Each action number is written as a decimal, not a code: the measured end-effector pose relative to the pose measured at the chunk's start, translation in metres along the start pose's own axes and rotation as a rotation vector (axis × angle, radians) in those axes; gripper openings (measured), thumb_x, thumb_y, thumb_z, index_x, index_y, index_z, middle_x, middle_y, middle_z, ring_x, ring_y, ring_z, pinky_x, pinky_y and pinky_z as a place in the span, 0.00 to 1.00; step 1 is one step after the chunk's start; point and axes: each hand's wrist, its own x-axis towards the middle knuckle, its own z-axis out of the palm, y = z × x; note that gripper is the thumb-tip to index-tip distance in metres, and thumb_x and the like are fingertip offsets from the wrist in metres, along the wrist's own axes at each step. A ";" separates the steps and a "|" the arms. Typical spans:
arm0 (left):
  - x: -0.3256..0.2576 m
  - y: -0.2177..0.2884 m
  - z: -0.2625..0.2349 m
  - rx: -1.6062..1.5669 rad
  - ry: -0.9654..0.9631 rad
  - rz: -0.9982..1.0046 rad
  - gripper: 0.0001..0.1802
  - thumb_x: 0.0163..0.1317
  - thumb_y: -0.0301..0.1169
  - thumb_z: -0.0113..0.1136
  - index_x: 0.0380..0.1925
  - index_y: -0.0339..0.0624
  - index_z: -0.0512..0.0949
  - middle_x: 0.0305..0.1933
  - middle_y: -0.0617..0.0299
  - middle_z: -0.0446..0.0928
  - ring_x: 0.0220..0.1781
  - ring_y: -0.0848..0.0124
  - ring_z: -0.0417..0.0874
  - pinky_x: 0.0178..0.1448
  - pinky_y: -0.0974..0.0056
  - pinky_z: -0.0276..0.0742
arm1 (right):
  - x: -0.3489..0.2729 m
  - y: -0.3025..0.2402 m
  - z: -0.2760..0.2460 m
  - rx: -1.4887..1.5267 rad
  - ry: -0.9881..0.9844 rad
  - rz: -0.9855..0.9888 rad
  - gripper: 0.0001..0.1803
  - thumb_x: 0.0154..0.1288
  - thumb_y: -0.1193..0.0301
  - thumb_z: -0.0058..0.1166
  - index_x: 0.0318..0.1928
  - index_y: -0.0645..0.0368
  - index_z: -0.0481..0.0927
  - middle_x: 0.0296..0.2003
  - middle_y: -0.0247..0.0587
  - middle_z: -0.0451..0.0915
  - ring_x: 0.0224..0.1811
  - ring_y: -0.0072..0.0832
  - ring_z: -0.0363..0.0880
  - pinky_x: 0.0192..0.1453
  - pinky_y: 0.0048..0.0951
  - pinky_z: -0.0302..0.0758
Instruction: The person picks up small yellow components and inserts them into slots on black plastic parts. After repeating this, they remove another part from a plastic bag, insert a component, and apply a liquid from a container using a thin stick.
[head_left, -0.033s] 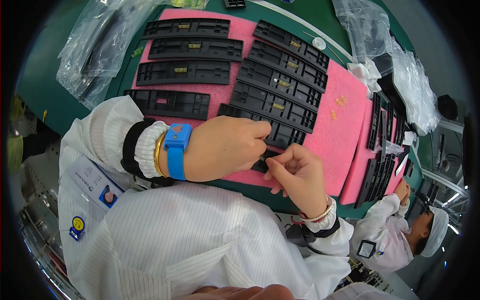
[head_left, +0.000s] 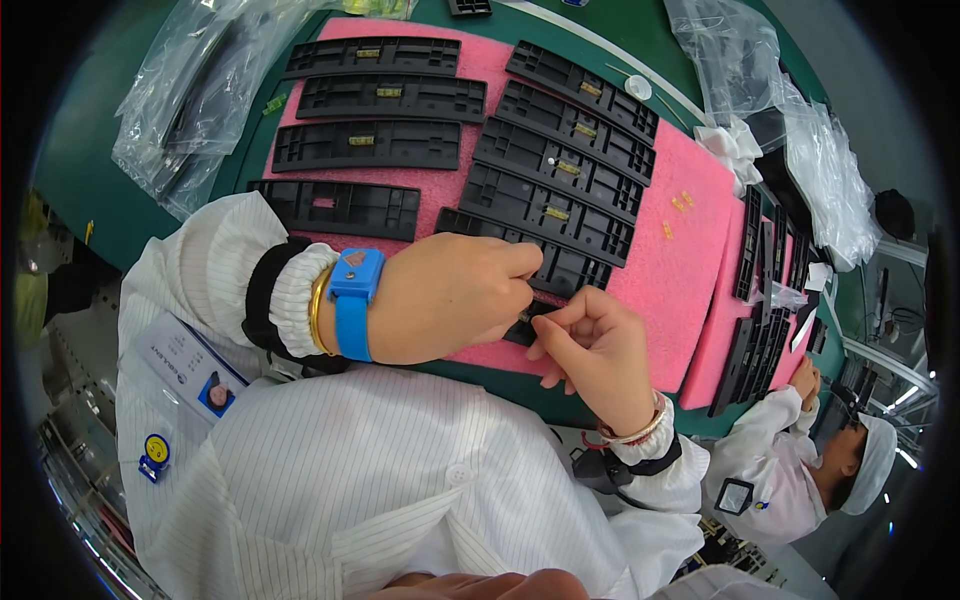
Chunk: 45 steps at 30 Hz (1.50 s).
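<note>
Close to the near edge of the pink mat (head_left: pixel 660 310), 2 bare hands meet above a black strip (head_left: pixel 522 328), of which only a short part is visible between them. The left hand (head_left: pixel 455 295), with a blue band (head_left: pixel 352 325) at its wrist, has its fingers curled inwards; their tips are hidden, so I cannot tell whether they grip this strip. The right hand (head_left: pixel 600 350) has thumb and forefinger brought near each other at the end of the strip, as it seems from this poor angle, and whether they pinch something I cannot tell. Just beyond the left hand, another strip (head_left: pixel 572 272) is partly covered by it. From there towards the far edge of the mat lie 4 strips (head_left: pixel 610 190), each with a yellow-green vial (head_left: pixel 567 167) near its middle. Along the left edge are 4 more strips (head_left: pixel 440 98); 3 of them bear similar vials, while the nearest shows a small pink opening (head_left: pixel 324 202). Towards the far right corner lie small yellow pieces (head_left: pixel 668 230). Past the right edge, a second pink mat (head_left: pixel 712 340) carries several narrow black parts (head_left: pixel 740 360), set close together.
</note>
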 end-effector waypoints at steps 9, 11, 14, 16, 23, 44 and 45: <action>0.000 0.003 0.005 -0.013 0.052 -0.047 0.09 0.56 0.33 0.68 0.29 0.41 0.79 0.40 0.60 0.71 0.39 0.64 0.81 0.39 0.60 0.82 | 0.007 -0.005 -0.003 -0.041 -0.059 0.066 0.08 0.74 0.73 0.62 0.38 0.63 0.77 0.29 0.39 0.89 0.21 0.16 0.83 0.17 0.16 0.68; 0.001 0.004 0.004 -0.012 0.061 -0.050 0.09 0.56 0.32 0.68 0.30 0.40 0.79 0.40 0.59 0.71 0.40 0.63 0.81 0.39 0.60 0.82 | 0.008 -0.005 -0.004 -0.033 -0.061 0.073 0.08 0.74 0.73 0.62 0.38 0.63 0.77 0.29 0.39 0.89 0.21 0.16 0.83 0.17 0.16 0.68; 0.001 0.003 0.005 -0.024 0.067 -0.049 0.10 0.55 0.32 0.68 0.32 0.40 0.78 0.40 0.59 0.71 0.40 0.63 0.81 0.40 0.60 0.82 | 0.009 -0.005 -0.005 -0.023 -0.071 0.085 0.08 0.74 0.73 0.62 0.38 0.63 0.77 0.29 0.39 0.89 0.21 0.16 0.83 0.17 0.16 0.68; 0.002 0.002 0.005 -0.038 0.064 -0.042 0.11 0.55 0.32 0.69 0.34 0.40 0.78 0.40 0.59 0.71 0.40 0.62 0.81 0.40 0.60 0.82 | 0.010 -0.005 -0.005 -0.021 -0.074 0.090 0.08 0.74 0.73 0.62 0.37 0.63 0.77 0.29 0.39 0.89 0.21 0.17 0.83 0.18 0.16 0.68; 0.000 0.004 0.005 -0.062 0.101 -0.054 0.12 0.55 0.32 0.69 0.36 0.42 0.77 0.39 0.59 0.71 0.39 0.61 0.82 0.40 0.59 0.82 | 0.012 -0.006 -0.007 -0.004 -0.110 0.116 0.08 0.75 0.73 0.61 0.38 0.63 0.77 0.30 0.41 0.89 0.22 0.19 0.85 0.19 0.18 0.71; 0.012 -0.006 0.023 0.011 0.169 0.297 0.14 0.65 0.33 0.56 0.27 0.36 0.82 0.31 0.49 0.81 0.38 0.54 0.83 0.44 0.54 0.81 | 0.018 0.011 -0.007 -0.163 -0.175 0.166 0.06 0.80 0.73 0.54 0.44 0.62 0.74 0.33 0.46 0.88 0.29 0.30 0.87 0.34 0.28 0.83; 0.013 -0.006 0.024 0.011 0.176 0.273 0.13 0.65 0.33 0.56 0.27 0.36 0.82 0.31 0.49 0.81 0.37 0.53 0.83 0.43 0.54 0.81 | 0.020 0.012 -0.008 -0.170 -0.166 0.172 0.05 0.80 0.74 0.54 0.44 0.63 0.74 0.33 0.47 0.88 0.29 0.30 0.87 0.35 0.28 0.84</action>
